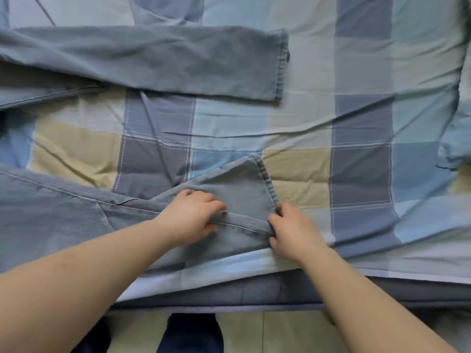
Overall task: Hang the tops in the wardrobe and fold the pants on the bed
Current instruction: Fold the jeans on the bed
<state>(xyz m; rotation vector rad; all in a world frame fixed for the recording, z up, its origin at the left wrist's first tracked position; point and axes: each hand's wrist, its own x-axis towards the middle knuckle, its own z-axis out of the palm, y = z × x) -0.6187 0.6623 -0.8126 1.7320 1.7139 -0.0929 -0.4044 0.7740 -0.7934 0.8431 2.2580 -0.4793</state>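
Just inside bed edge [382, 273] | shows pants [63, 212], near cuff [244, 189] turned back | grips crease with left hand [193, 215] | pinches cuff corner with right hand [293, 230], nearer hem | long axis along bed edge, leftward of grips.

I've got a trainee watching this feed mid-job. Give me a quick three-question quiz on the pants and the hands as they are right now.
1. True or false: the far leg of the blue-grey fabric pants lies flat on the checked blue and beige bedspread, with its hem pointing right.
2. Multiple choice: the near leg's cuff is A) turned back over the leg, B) hanging off the bed edge, C) tucked under the far leg.
3. Fill in: the left hand and the right hand both grip the near leg along its ____.
Key: 1 true; 2 A; 3 fold.
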